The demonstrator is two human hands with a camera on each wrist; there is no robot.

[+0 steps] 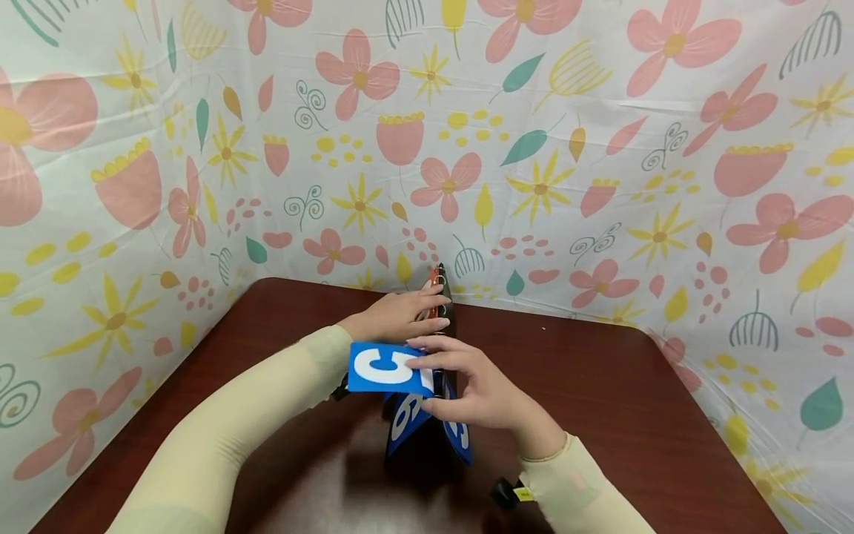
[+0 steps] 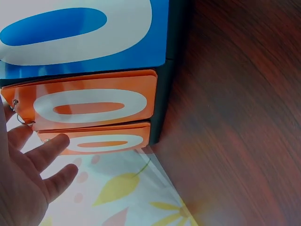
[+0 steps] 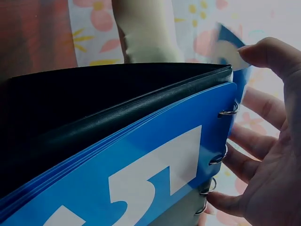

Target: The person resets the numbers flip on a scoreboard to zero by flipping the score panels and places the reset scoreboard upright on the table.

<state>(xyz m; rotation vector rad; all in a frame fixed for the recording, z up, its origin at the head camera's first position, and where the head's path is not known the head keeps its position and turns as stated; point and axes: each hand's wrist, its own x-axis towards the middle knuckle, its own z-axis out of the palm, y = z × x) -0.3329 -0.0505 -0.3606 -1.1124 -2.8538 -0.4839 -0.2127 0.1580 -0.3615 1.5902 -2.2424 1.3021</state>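
A flip scoreboard with a black stand (image 3: pixel 94 103) and ring-bound number cards stands on the table, seen along its top edge. My right hand (image 1: pixel 474 378) pinches a blue number card (image 1: pixel 383 367) at the near end, its thumb against the card in the right wrist view. That card sticks out leftward over the top, its white digit facing up. My left hand (image 1: pixel 400 311) reaches across the top at the far end. Its fingers (image 2: pixel 49 153) are loosely spread beside the rings of the orange cards (image 2: pixel 94 101), which show white zeros. Another blue card (image 2: pixel 122 47) shows a large zero.
A dark reddish-brown wooden table (image 1: pixel 567 386) lies beneath the scoreboard. Behind and beside it hangs a white cloth (image 1: pixel 467 133) printed with flowers and leaves. A black wrist device (image 1: pixel 508 493) with a yellow tag sits by the right sleeve.
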